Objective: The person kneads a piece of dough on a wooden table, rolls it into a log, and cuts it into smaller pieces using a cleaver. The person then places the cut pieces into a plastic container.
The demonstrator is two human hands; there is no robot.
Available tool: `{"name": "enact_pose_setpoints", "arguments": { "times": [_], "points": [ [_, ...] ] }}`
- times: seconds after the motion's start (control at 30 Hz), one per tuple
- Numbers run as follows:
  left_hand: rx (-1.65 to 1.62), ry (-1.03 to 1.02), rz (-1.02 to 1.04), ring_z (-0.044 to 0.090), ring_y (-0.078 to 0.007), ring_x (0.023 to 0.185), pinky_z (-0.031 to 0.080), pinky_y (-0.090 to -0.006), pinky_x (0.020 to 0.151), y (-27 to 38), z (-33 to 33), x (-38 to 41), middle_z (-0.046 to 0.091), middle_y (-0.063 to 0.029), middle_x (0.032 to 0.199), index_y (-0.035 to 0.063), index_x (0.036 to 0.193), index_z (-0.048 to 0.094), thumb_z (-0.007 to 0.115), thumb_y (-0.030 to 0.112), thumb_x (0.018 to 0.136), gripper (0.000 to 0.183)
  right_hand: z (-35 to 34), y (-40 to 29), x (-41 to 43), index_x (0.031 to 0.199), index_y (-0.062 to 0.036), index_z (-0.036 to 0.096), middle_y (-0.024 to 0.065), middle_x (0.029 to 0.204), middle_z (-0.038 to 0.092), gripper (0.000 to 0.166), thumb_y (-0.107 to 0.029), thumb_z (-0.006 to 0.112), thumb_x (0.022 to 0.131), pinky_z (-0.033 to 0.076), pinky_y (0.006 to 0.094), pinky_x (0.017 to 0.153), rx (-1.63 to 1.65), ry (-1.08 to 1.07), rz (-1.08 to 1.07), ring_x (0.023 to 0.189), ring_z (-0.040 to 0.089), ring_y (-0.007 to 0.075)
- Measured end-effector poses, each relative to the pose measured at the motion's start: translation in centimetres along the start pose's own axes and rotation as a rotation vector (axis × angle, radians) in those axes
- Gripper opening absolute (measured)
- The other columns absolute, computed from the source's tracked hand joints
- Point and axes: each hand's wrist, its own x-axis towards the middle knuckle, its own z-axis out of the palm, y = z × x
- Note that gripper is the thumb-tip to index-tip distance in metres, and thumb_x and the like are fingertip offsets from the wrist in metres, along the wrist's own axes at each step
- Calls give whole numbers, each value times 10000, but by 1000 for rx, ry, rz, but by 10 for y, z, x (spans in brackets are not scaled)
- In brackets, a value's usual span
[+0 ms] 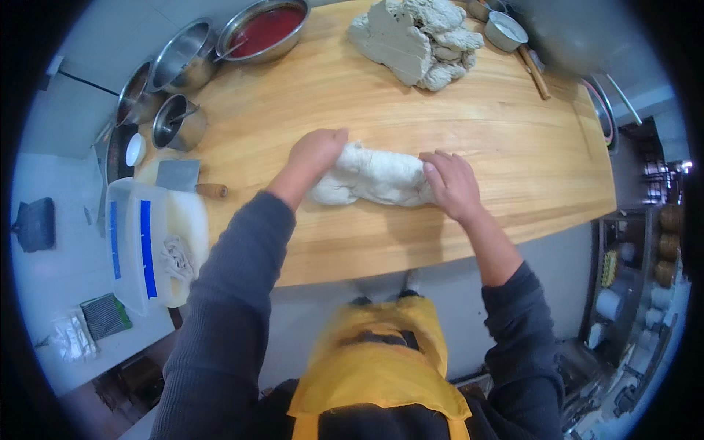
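Observation:
A long, thick piece of pale dough (385, 176) lies on the wooden worktable (511, 132) in front of me. My left hand (322, 149) grips its left end, fingers curled over the top edge. At the right end, my right hand (454, 184) rests around the dough, with the thumb on its near side and the fingers over the far side. Parts of both ends are hidden by my hands. A larger, rough mound of dough (404, 47) sits apart near the far edge, with one smooth cut face.
Metal bowls (184, 58), one with red liquid (267, 33), stand far left. A cleaver (179, 175) lies beside a clear plastic bin (129, 242) at the left. A wooden rolling pin (534, 74) and a small pot (506, 33) are far right.

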Motion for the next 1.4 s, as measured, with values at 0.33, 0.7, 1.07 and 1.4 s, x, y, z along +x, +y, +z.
{"name": "enact_pose_setpoints", "arguments": {
  "times": [0.33,0.7,1.07,1.4],
  "points": [
    [119,764,581,637,-425,973,464,-496,954,-28,62,-126,702,-186,1013,58,1090,728,445,316,943,410,63,-30,-60,1037,-91,710,118,1093,671,399,-344,444,880,377,496,1013,-328,467,-56,1061,590,339],
    [6,402,-132,664,-430,905,516,-510,808,3,12,5,713,-222,931,44,937,747,388,338,973,465,34,-10,69,715,-88,738,165,741,698,405,-340,472,887,500,507,743,-394,75,156,742,656,403],
    [-130,576,78,637,-412,881,497,-495,828,23,88,-94,713,-147,913,90,898,716,415,320,1002,393,29,4,-34,678,-111,662,95,749,657,213,-230,564,824,462,467,759,-356,411,-5,740,589,331],
    [-416,618,-72,641,-376,1006,487,-472,862,-1,71,-6,706,-177,1031,40,989,677,371,391,1032,467,28,11,66,677,-56,657,148,719,669,297,-247,567,885,494,473,696,-193,228,-64,723,630,365]
  ]
}}
